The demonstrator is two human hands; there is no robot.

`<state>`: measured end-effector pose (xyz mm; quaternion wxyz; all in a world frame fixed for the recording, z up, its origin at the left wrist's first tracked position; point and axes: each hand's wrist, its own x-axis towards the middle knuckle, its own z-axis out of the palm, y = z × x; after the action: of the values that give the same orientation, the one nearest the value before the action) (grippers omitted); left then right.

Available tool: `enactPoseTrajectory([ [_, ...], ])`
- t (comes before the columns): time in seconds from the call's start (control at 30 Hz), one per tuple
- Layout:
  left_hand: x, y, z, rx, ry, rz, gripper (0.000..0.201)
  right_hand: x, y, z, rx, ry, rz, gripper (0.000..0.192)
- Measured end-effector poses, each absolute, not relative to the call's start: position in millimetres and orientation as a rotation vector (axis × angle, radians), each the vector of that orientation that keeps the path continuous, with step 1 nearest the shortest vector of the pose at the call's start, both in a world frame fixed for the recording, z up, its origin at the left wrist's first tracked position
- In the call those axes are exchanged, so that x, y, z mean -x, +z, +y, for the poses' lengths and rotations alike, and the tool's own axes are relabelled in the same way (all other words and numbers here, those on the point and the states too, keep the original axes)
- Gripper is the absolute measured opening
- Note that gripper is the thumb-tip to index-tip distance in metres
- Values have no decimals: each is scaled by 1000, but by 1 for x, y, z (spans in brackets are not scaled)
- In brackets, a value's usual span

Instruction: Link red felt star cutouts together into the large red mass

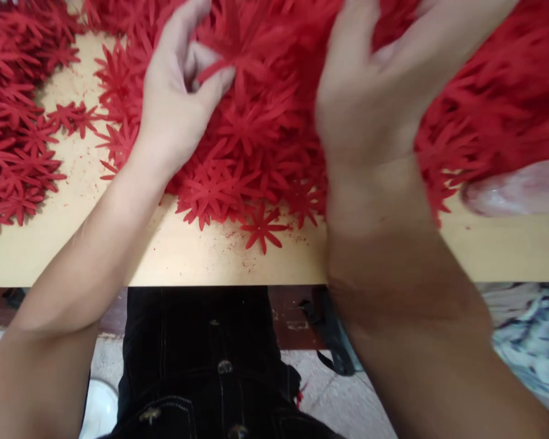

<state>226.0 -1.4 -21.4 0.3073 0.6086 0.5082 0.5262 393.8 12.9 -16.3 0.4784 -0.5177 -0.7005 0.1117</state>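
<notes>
My left hand (176, 97) reaches in over a heap of red fabric flower pieces (242, 131). Its thumb and fingers are pinched together on one red flower piece (238, 46) with long narrow petals. To the right, my right hand (375, 85) is over the same heap, smeared by motion. Its thumb stands apart from the stretched fingers, and the fingertips are cut off by the top edge. I make out nothing in it. One loose red flower (263, 228) lies flat on the table just in front of the heap.
A second pile of red flowers (13, 134) is at the left. At the right, a clear plastic bag (521, 186) lies on the pale wooden table (73, 244). Red crumbs dot the tabletop. Below its front edge are a white round object (100, 408) and patterned cloth (535, 347).
</notes>
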Motion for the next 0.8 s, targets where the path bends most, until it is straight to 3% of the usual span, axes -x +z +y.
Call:
enactPoseTrajectory([
  [0.03, -224, -24, -2, -1577, 1424, 1306, 48, -390, -16, 9, 1180, -60, -1783, 50],
  [0.07, -223, -26, -2, -1546, 1434, 1266, 50, -385, -18, 5, 1058, -168, -1836, 45],
  [0.37, -217, -36, -4, -1458, 1449, 1027, 44, -358, -41, 11, 830, 564, -1858, 31],
  [0.63, -222, -27, -14, -1455, 1410, 1102, 32, -359, -38, 11, 957, 610, -1716, 37],
  [0.8, -219, -23, -16, -1448, 1523, 1238, 25, -363, -35, 13, 1030, 430, -1733, 37],
])
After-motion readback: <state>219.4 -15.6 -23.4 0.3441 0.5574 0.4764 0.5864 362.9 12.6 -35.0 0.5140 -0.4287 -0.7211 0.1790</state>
